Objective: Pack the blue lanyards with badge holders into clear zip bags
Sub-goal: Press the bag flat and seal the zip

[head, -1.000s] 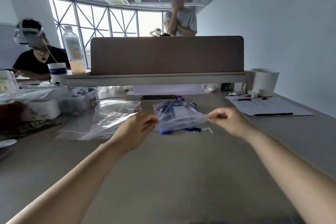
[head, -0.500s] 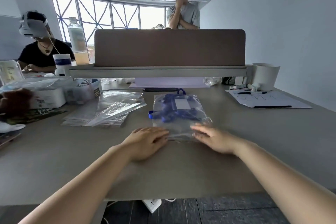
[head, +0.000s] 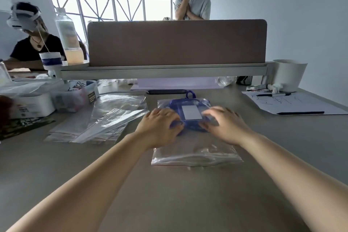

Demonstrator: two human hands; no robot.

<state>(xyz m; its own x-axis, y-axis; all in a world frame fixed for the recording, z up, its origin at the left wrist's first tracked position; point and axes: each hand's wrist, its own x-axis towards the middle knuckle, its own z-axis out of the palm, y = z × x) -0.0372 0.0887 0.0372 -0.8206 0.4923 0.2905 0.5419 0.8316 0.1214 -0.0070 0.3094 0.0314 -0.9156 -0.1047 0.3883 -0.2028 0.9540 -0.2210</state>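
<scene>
- A white box [head: 32, 105] and a clear tub [head: 73, 96] of small items are seen far left of the fingers, at the desk [head: 169, 194] edge.
- A cup [head: 50, 59] and a bottle [head: 68, 37] are set on the raised shelf, up and left of the fingers.
- A pile of empty bags [head: 105, 118] is spread flat just left of the left hand, apart from it.
- The left hand [head: 160, 128] is laid on the left side of the filled bag [head: 195, 154]. Its fingers [head: 170, 117] are slightly apart and bent, with the tips pressed down on the plastic and nothing clamped.
- The blue lanyard [head: 175, 103] is bunched inside the bag, under and between the fingers of both hands. One loop is seen just past the bag's far edge.
- The badge holder [head: 191, 112], with a white card in it, is seen face up between the two sets of fingertips.
- The bag is laid flat on the desk, with its zip strip on the near side, behind the wrists.
- The right hand [head: 226, 126] is placed on the right side of the bag. Its fingers [head: 212, 113] are spread apart and blurred, pressed on the plastic and closed round nothing.
- A sheet of paper [head: 293, 103] with two pens [head: 300, 112] on it is seen well right of the right fingers.
- A white pot [head: 288, 74] is set beyond the paper.
</scene>
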